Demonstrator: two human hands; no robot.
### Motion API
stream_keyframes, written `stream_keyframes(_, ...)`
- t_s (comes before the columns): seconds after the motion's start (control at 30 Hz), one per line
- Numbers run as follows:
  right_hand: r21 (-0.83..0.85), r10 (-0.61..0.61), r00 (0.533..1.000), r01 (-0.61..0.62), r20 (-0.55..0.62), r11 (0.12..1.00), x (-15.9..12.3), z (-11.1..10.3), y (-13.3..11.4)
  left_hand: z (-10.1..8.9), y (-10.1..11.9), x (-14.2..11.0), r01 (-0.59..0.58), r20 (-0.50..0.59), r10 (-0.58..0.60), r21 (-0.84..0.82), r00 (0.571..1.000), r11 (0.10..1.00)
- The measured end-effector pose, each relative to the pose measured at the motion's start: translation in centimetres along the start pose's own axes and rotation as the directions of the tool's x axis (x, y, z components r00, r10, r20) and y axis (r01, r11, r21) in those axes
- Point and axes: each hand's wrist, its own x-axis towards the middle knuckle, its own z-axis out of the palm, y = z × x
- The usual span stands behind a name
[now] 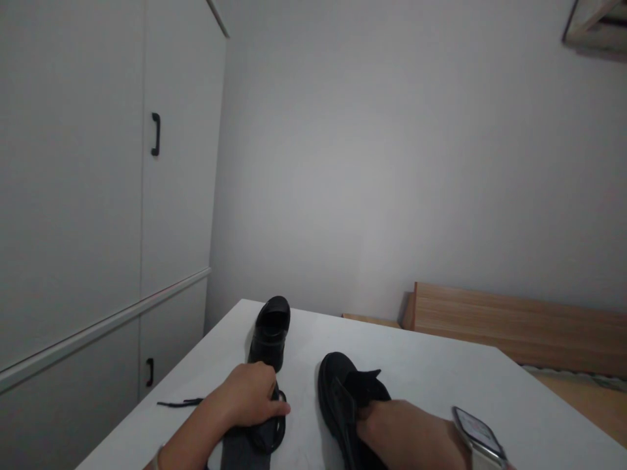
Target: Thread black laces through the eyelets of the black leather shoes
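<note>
My left hand (252, 395) is closed on a black shoelace (281, 427). A loop of it hangs below my thumb, and a loose lace end (179, 403) lies out to the left. Beneath that hand is a dark grey flat piece (245, 454), partly covered and cut off by the frame edge. My right hand (392, 427), a watch on its wrist, reaches into the opening of a black shoe (337, 391) with its flaps spread; its curled fingers are partly hidden inside. A second black shoe (269, 333) stands beyond my left hand.
All this lies on a white table (416, 365). A white cupboard (181, 196) with dark handles rises at the left, and a grey wall (343, 163) is behind. To the right, past the table edge, is a wooden headboard (490, 320).
</note>
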Motion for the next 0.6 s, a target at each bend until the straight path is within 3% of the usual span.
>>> stream_keyframes(0.1, -0.030, 0.093, 0.996, -0.093, 0.010, 0.995, -1.0, -3.7, -0.7, 0.4, 0.5, 0.0, -0.026, 0.036, 0.024, 0.031, 0.999, 0.999)
stream_keyframes(0.23, -0.037, 0.075, 0.946, -0.091, -0.316, 0.995, -0.7, -5.9, -1.1, 0.6, 0.9, -0.2, -0.059, 0.040, 0.058, 0.043, 0.998, 0.997)
stream_keyframes(0.27, -0.054, 0.068, 0.944, -0.090, -0.324, 0.994, -0.5, -5.6, -1.0, 0.6, 0.9, -0.2, -0.067, 0.034, 0.066, 0.040, 0.997, 0.997)
stream_keyframes(0.4, -0.189, 0.034, 0.989, -0.061, -0.146, 0.980, 0.4, -3.0, -0.6, 0.4, 0.9, -0.1, -0.089, -0.014, 0.089, -0.001, 0.996, 0.996)
stream_keyframes(0.5, -0.321, -0.052, 0.992, 0.013, -0.114, 0.947, 1.1, -1.3, -0.7, 0.0, 1.0, 0.1, -0.106, -0.067, 0.101, -0.081, 0.993, 0.991)
stream_keyframes(0.6, -0.344, -0.077, 0.993, 0.043, -0.086, 0.938, 1.2, -0.9, -0.9, -0.4, 1.5, 0.5, -0.154, -0.110, 0.133, -0.216, 0.985, 0.964)
